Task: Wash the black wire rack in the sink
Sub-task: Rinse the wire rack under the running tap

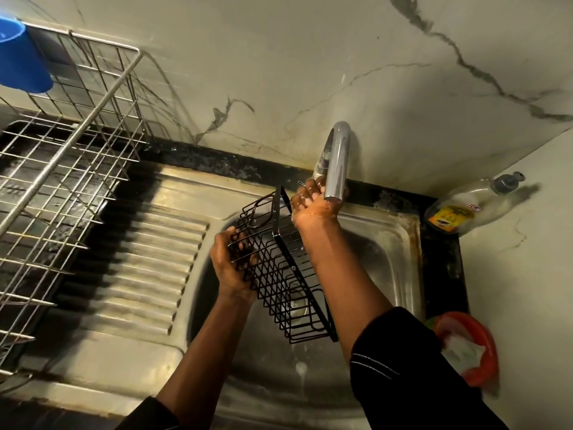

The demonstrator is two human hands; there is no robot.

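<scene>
Obs.: the black wire rack [279, 274] is hanging tilted over the basin of the steel sink [400, 243], centre frame, with its long edge running down toward lower right.

The left hand [231, 262] is gripping the rack's left end, fingers hooked through the wires. The right hand [313, 206], sudsy, is curling just under the faucet spout [336, 162]. I cannot tell whether it is grasping the rack's top corner or part of the tap.

Handling, my judgement: I am treating the rack as light and stiff but slick with soap. The solid frame bar is looking like the safest hold, since thin wires may flex.

Containers:
- The basin is showing foam flecks around the drain.
- A clear soap bottle [459, 206] at right is looking nearly empty.
- An orange dish [483, 336] at lower right is holding something white.
- A blue cup [21, 57] is sitting in the steel dish drainer [77, 150] at upper left. I cannot see its contents.
</scene>
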